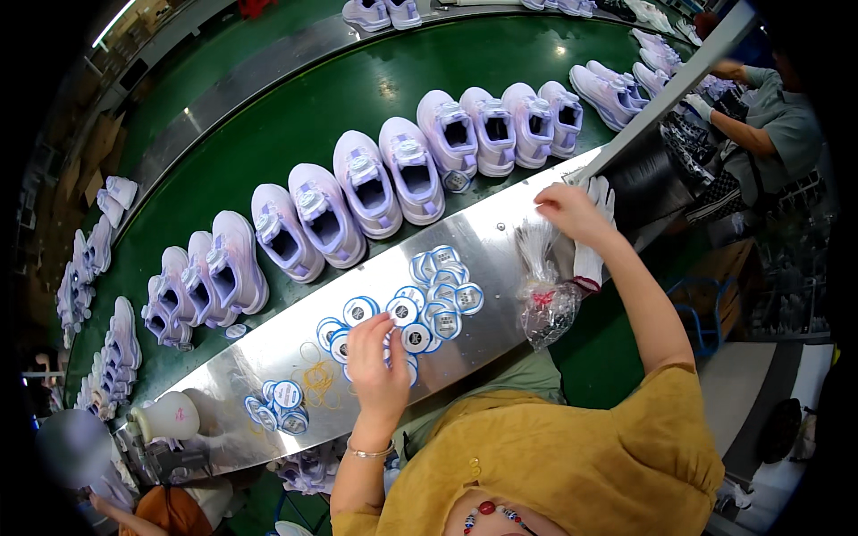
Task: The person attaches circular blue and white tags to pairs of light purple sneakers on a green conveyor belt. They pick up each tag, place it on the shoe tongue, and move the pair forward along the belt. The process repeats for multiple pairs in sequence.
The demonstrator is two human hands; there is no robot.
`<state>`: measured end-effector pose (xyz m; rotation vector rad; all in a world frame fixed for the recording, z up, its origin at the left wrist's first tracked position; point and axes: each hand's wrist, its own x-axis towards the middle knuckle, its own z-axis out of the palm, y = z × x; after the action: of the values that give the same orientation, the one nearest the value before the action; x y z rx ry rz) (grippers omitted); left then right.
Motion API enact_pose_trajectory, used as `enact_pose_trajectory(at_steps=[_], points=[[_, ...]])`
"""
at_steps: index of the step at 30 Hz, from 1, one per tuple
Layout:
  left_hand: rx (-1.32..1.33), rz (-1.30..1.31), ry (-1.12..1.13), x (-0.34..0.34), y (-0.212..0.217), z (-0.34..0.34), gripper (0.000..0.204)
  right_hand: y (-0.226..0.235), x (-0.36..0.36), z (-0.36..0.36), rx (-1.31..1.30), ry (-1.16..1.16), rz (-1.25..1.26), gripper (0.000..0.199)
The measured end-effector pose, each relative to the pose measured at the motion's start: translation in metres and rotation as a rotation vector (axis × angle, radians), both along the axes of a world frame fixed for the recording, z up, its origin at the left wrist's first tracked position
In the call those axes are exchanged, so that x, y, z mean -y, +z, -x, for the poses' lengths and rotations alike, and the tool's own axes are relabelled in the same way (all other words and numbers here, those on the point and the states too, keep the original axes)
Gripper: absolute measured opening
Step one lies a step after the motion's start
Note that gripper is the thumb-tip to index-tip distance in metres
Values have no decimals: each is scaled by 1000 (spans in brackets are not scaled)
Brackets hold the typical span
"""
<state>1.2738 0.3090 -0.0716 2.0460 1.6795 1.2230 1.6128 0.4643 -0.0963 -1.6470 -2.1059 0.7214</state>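
A long steel ledge (500, 237) runs left-near to right-far beside lilac shoes (393, 174). The round blue-rimmed tags (438, 295) lie just beyond the left hand (375, 357), whose fingers curl onto one. The right hand (572, 210), farther right, pinches a clear bag (545, 295).

A shoe factory assembly line: a green conveyor belt (295, 125) curves from nine to one o'clock, carrying rows of lilac sneakers (393, 174), beside a steel workbench (492, 232), with a co-worker (769, 125) at two o'clock.

The left hand (377, 362) is covering several round blue-rimmed tags (435, 295) at the table's (500, 234) six o'clock edge. At three o'clock, the clear plastic bag (545, 299) is blurring whatever it holds, and the tags' print is staying too small to tell.
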Motion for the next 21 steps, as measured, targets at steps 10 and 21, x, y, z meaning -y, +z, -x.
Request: enact_pose_trajectory(at_steps=[10,21], points=[[-25,67,-322,-23,-40,-145,23,-38,3,45,222,120,-79,21],[-296,85,-441,-44,-72,-218,49,-16,7,-15,-618,-163,129,12]])
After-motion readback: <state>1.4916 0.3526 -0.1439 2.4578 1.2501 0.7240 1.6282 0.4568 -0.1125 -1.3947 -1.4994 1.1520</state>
